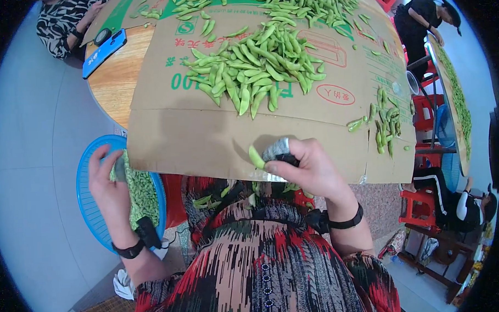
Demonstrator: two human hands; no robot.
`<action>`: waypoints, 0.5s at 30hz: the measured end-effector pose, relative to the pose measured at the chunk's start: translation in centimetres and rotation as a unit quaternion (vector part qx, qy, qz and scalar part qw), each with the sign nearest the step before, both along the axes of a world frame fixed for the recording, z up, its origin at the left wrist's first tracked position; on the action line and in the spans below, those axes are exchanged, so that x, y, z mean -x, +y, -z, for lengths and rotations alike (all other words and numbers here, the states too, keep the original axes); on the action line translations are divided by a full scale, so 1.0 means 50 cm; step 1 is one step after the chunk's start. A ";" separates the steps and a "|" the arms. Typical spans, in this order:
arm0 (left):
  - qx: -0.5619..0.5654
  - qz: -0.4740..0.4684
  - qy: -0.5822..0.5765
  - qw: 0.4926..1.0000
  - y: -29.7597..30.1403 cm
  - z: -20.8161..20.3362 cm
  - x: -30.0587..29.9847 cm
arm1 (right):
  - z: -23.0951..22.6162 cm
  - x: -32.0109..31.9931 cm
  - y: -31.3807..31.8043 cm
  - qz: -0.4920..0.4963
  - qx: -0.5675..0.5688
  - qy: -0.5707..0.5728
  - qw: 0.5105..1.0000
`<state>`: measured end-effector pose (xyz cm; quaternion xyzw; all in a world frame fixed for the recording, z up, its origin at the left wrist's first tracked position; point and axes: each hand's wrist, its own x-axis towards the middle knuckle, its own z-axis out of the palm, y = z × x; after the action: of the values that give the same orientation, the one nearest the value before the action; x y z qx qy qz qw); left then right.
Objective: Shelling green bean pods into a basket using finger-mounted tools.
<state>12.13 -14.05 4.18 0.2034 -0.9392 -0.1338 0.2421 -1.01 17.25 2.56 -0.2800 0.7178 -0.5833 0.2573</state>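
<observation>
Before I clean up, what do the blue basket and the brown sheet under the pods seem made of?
Blue basket: probably plastic, smooth and lightly glossy, given its even colour and slatted wall. Brown sheet: apparently cardboard, matte, given its printing and creases.

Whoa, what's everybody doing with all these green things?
The person's right hand is pinching one green pod over the near edge of the cardboard. Their left hand is open over a blue basket holding lots of small green beans. A big pile of pods lies farther back on the cardboard. Over to the right, other people are beside another table with green things on it.
</observation>
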 end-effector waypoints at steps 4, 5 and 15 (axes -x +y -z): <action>-0.475 0.211 -0.010 0.855 0.137 -0.007 0.111 | -0.024 0.008 -0.008 0.025 0.176 -0.406 0.896; -0.612 0.222 -0.039 0.758 0.175 0.001 0.134 | -0.021 0.008 -0.013 0.024 0.175 -0.403 0.898; -0.837 0.305 0.050 0.451 0.281 0.070 0.239 | -0.040 -0.001 0.002 0.070 0.138 -0.288 0.945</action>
<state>0.16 0.00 0.69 0.0015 -0.3614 -0.9308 -0.0545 -0.97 17.34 4.54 -0.0814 0.5430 -0.7493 0.3703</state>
